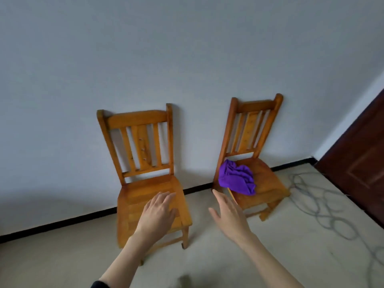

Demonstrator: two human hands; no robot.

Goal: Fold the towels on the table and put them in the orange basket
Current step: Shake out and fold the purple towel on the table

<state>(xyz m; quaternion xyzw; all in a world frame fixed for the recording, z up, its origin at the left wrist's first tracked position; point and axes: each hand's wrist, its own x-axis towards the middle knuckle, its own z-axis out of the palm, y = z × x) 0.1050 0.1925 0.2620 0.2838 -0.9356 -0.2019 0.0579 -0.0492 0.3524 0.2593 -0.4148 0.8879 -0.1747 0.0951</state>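
The left hand is released, fingers straight and slightly spread, palm down over the seat of the left orange-brown wooden slat-back chair; whether it touches the seat or hovers just above it cannot be told. Its forearm reaches up from the bottom edge, a dark sleeve showing at the elbow. The right hand is also released and holds nothing, fingers extended together and pointing up and away, thumb spread to the left, reaching forward over the pale floor between the two chairs. The crumpled purple cloth towel lies in a heap on the left part of the seat of the right wooden slat-back chair, just beyond the right hand's fingertips and apart from them. Both chairs stand against a plain white wall. A grey cable loops across the floor at right, near a dark brown door.
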